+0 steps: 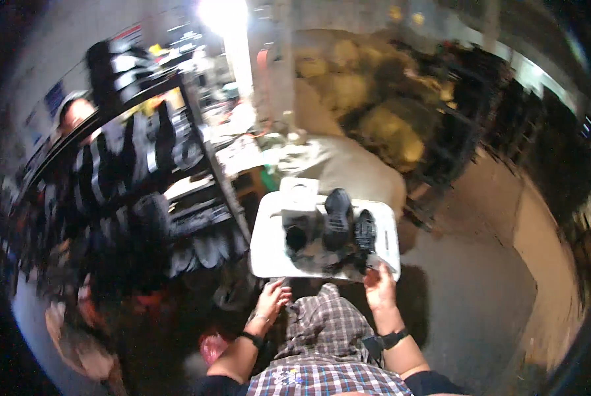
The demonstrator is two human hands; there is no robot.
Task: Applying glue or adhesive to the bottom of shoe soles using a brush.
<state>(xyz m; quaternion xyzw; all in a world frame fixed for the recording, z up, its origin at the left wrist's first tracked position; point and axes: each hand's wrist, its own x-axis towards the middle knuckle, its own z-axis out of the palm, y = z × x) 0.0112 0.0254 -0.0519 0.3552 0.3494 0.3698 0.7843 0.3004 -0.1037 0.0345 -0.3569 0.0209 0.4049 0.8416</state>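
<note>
Counter: small white top with rounded corners (263, 254), directly in front of the wearer.
Shoes: black shoe (338, 214) lying lengthwise, right of the counter's middle; narrower black shoe (365, 231) just to its right, pale pattern on top.
Container: white box (300, 188) at the counter's far edge, left of the shoes; dark round pot (296, 237) nearer the wearer. Contents unreadable.
Right hand: (379, 285) at the near right corner, fingers bent around the edge of a pale grey piece (377, 261) just below the narrower shoe. Grip looks narrow; blur, can't tell if it's really holding the piece.
Left hand: (273, 301) just off the near left edge, fingers slightly apart, loosely bent. Grip fairly wide.
Wrists: dark band (251, 339) on the left, dark watch-like band (394, 339) on the right.
Lap: brown plaid cloth (325, 323) between the forearms.
Left side: metal rack (209, 155) loaded with dark and grey footwear, blurred; another person (77, 115) partly visible behind it.
Back: bright lamp (224, 16); yellowish sacks (391, 132) heaped right of it.
</note>
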